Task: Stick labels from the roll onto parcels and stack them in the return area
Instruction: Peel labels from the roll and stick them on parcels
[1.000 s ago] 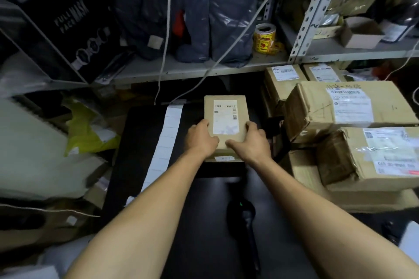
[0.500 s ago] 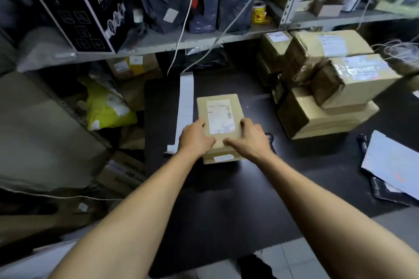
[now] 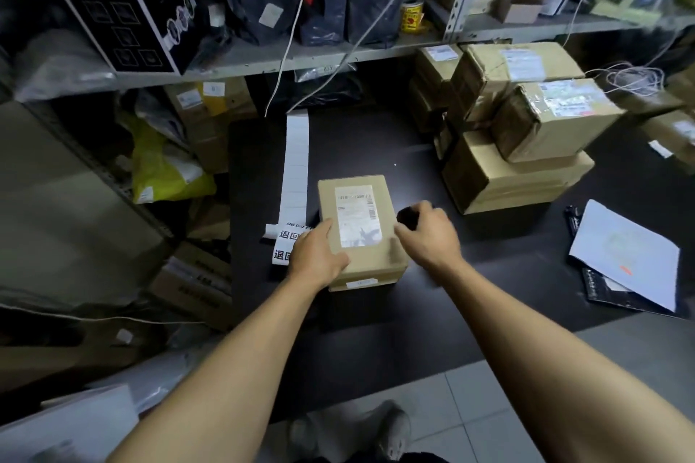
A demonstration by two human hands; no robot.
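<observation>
On the black table (image 3: 507, 274), a parcel (image 3: 361, 233) waits for its return label
The stack (image 3: 526, 147) of labelled boxes sits well right, leaving room to slide the parcel over; the label strip (image 3: 297, 162) runs down the parcel's left side, its printed end just beside the left hand (image 3: 319, 256), which rests flat with straight fingers on the parcel's near-left corner. Best to keep that press while peeling, I judge. The right hand (image 3: 428, 233) hovers loosely curled, holding nothing, off the right edge near a small dark object (image 3: 408, 216)
</observation>
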